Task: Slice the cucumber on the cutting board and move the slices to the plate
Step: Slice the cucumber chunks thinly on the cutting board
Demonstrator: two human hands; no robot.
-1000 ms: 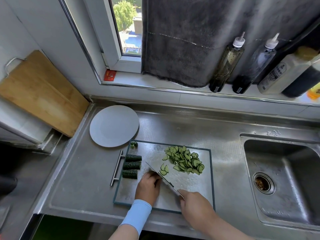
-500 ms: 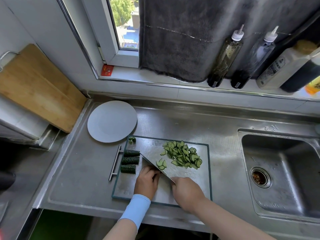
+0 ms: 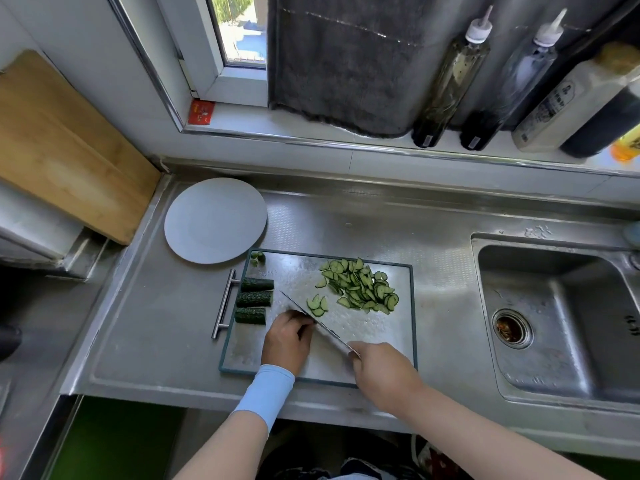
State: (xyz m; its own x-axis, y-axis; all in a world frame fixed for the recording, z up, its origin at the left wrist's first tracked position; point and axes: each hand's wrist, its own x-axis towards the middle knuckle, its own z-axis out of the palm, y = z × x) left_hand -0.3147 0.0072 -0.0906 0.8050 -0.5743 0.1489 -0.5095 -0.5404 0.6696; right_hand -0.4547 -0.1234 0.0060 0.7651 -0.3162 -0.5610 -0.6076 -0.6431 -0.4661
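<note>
The right hand (image 3: 381, 372) kept its grip closed round the handle of the knife (image 3: 311, 320). The blade ran slantwise across the cutting board (image 3: 367, 330), its tip toward the far left. Against half a second before, this hand sat a little nearer the board's near edge, while the blade lay along much the same line.

The left hand (image 3: 285, 342), in a pale blue sleeve (image 3: 265, 389), stayed on the left side of the blade with its fingers curled down. Whatever lay under them was hidden, so I could not tell whether its grip held anything.

Just right of the blade lay a small cluster of slices (image 3: 318, 303), and beyond it the big heap of cucumber slices (image 3: 360, 289), both placed as before. Three uncut cucumber pieces (image 3: 254, 299) were still lined up by the board's left edge, with the cut ends (image 3: 258, 258) in the far left corner.

The plate (image 3: 215, 220) stood on the bench (image 3: 156, 323) just beyond that corner and, as earlier, carried no slices. The sink (image 3: 554, 306) lay to the right.
</note>
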